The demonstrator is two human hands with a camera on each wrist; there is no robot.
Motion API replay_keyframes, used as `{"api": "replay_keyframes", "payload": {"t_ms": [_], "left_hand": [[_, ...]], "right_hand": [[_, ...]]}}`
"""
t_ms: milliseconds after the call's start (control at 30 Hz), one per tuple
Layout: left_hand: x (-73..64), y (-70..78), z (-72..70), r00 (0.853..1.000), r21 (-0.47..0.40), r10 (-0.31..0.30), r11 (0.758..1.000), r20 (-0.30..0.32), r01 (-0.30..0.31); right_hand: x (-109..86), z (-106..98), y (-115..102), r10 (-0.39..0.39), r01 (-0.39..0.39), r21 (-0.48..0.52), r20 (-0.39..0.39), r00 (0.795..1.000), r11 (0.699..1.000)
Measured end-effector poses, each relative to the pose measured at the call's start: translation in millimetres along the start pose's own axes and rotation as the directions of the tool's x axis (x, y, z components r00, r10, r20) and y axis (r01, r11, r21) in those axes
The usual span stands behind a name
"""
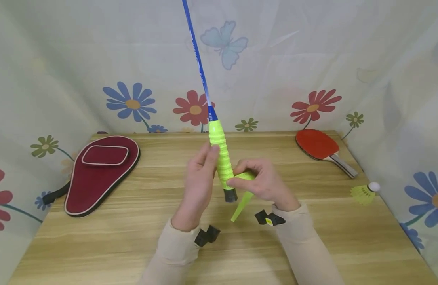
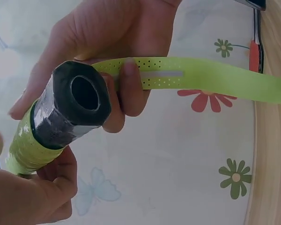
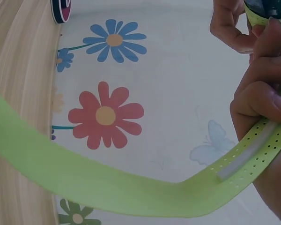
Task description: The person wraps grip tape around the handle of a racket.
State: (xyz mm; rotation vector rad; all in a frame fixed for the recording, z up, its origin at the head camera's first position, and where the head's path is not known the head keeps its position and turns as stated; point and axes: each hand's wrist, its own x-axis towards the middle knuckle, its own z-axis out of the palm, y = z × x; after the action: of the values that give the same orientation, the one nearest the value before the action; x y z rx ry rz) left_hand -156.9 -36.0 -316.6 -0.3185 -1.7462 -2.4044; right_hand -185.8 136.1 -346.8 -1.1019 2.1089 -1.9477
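Observation:
A badminton racket with a blue shaft [image 1: 197, 55] stands nearly upright, tilted a little left, its head out of view. Bright yellow-green grip tape [image 1: 223, 158] winds round the handle in ridged overlapping turns. Below the turns, the black butt end [image 2: 82, 101] shows bare, with a hollow in its middle. My left hand [image 1: 201, 174] holds the wrapped handle between thumb and fingers. Close to the butt, my right hand [image 1: 265, 182] pinches the loose tape. Its free tail [image 3: 131, 194] hangs down, with small holes and a pale strip [image 3: 246, 154] along the perforated part.
On the wooden table [image 1: 133, 245], a dark red paddle case [image 1: 98, 178] lies at left. A red table tennis paddle [image 1: 317, 144] rests at back right, with a yellow shuttlecock [image 1: 365, 193] nearer the right edge. A flower-printed curtain [image 1: 276, 71] hangs behind the table.

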Motion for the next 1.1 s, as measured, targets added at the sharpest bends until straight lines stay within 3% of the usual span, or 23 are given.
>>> {"api": "replay_keyframes", "payload": {"t_ms": [100,233,433,667,900,1100], "left_hand": [[0.4,0.2,-1.5,1.000,0.111,0.004,0.994,0.019,-0.006],[2.2,2.4,-4.0,0.998,0.129,0.047,0.991,-0.042,-0.041],[2.7,2.8,-5.6,0.990,0.101,0.094,0.991,-0.101,-0.084],[2.9,0.8,-6.1,0.984,0.056,0.115,0.993,-0.133,-0.108],[2.4,1.2,-6.0,0.986,-0.020,0.137,0.990,-0.099,-0.140],[0.8,1.6,-4.9,0.989,-0.104,0.125,0.986,-0.075,-0.133]], "right_hand": [[-0.8,-1,0,0.011,-0.012,-0.031,-0.018,1.000,0.999],[-0.2,0,1,0.011,-0.011,-0.018,-0.015,1.000,1.000],[-0.1,-2,3,-0.033,0.032,0.074,0.023,0.999,0.997],[0.7,-4,7,-0.083,0.079,0.087,0.043,0.996,0.993],[1.9,-5,10,-0.141,0.135,0.108,0.048,0.989,0.985],[1.5,-4,10,-0.082,0.079,0.086,0.034,0.996,0.993]]}}
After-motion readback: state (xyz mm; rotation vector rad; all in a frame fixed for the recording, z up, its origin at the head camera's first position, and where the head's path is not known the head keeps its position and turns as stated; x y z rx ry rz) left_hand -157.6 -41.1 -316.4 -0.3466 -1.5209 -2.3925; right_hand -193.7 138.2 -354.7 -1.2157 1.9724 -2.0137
